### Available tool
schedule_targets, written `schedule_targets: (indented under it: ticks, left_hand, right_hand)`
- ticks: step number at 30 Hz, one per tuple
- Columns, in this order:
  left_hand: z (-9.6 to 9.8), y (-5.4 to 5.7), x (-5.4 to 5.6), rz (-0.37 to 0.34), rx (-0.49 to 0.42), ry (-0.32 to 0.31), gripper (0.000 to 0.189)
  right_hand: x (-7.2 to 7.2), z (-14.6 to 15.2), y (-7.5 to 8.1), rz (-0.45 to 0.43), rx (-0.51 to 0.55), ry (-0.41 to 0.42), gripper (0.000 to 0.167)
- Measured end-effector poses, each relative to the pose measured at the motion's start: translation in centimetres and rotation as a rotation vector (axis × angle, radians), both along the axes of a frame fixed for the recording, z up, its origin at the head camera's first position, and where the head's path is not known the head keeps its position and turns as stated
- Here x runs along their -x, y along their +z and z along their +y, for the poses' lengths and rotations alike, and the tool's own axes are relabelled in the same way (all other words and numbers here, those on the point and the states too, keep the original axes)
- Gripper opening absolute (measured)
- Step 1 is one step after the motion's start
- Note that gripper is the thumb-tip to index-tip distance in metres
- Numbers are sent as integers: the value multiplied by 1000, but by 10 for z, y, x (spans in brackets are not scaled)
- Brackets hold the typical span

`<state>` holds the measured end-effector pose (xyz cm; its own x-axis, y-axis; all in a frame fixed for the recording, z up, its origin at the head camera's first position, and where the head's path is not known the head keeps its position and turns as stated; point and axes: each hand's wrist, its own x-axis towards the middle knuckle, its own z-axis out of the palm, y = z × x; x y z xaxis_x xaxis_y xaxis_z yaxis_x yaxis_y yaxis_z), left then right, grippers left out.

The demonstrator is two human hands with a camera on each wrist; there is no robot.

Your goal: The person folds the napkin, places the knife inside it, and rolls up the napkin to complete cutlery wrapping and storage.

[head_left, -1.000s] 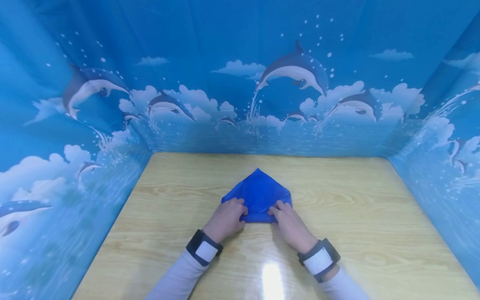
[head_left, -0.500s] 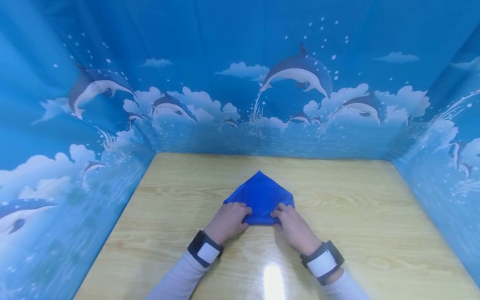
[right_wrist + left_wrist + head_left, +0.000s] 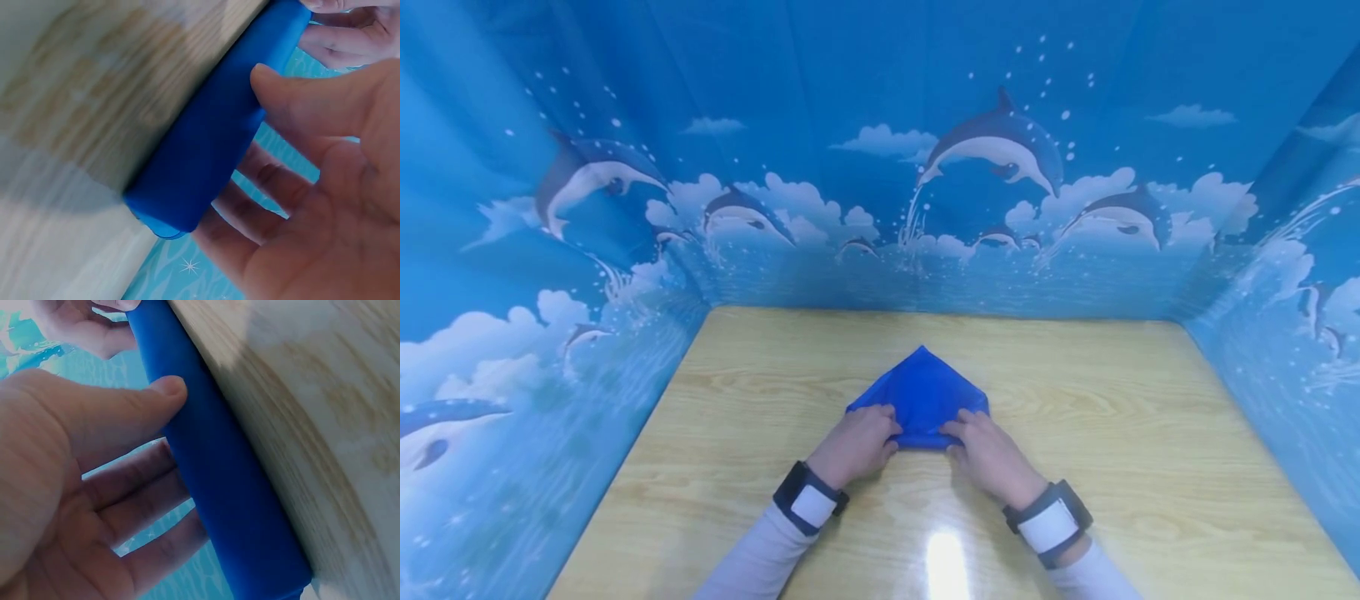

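Note:
A blue cloth [image 3: 922, 390] lies on the table, its far side tapering to a point and its near edge rolled into a flat band. My left hand [image 3: 857, 442] pinches the left part of that band, thumb on the near side and fingers over the top. On the right part, my right hand [image 3: 996, 458] grips in the same way. The left wrist view shows the rolled edge [image 3: 215, 475] between thumb and fingers. In the right wrist view, the band's end [image 3: 165, 212] sticks out past my fingers. Both side corners are partly hidden by the hands.
The wooden table [image 3: 1120, 433] spreads around the cloth on all sides. A blue curtain [image 3: 820, 275] printed with dolphins stands along its back, left and right edges. Light glares off the table [image 3: 946, 562] near the front.
The cloth's far tip has come slightly nearer to the hands. Both hands keep their hold on the near edge with only slight finger movement; the head view has shifted a little.

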<state>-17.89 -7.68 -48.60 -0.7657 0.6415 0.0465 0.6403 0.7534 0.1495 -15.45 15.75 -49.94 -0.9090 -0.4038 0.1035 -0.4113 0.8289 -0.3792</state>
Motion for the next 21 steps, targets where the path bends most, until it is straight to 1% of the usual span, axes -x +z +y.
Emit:
schedule_targets:
  ticks: [4, 11, 16, 21]
  left_hand:
    - [1, 3, 0, -7, -8, 5, 21]
    - [3, 2, 1, -50, -38, 30, 17]
    - [5, 0, 0, -51, -36, 52, 16]
    - [6, -1, -1, -30, -18, 68, 18]
  right_hand:
    - [-1, 1, 2, -8, 13, 10, 30]
    - [0, 1, 4, -26, 15, 12, 23]
    - [1, 1, 4, -17, 16, 7, 21]
    - [3, 1, 3, 17, 21, 7, 18]
